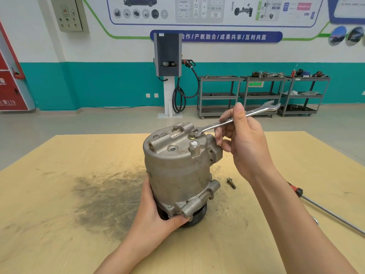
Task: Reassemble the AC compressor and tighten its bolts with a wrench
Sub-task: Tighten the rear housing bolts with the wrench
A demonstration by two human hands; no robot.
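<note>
We have a tan plywood tabletop (59, 194) with a dark greasy smear, and standing on it near the middle the grey cast-metal AC compressor (177, 171), pulley end down, black pulley touching the wood. Left hand (158, 210) grips the compressor's lower body and pulley, steadying it. Right hand (245, 143) pinches the shank of a silver double open-ended wrench (233, 119), fingers curled round it. The wrench's lower jaw sits at a brass-washered bolt head (192, 136) on the compressor's top face; we can't tell if it's fully seated. Red-handled long steel screwdriver (324, 210) lies at the right edge, well apart. One loose dark flanged bolt (231, 182) lies just beside the compressor's base.

Step, we judge: tightening top bolts. Next calls for seating the jaw square, swinging the handle while the left hand resists, then fitting the loose bolt.
</note>
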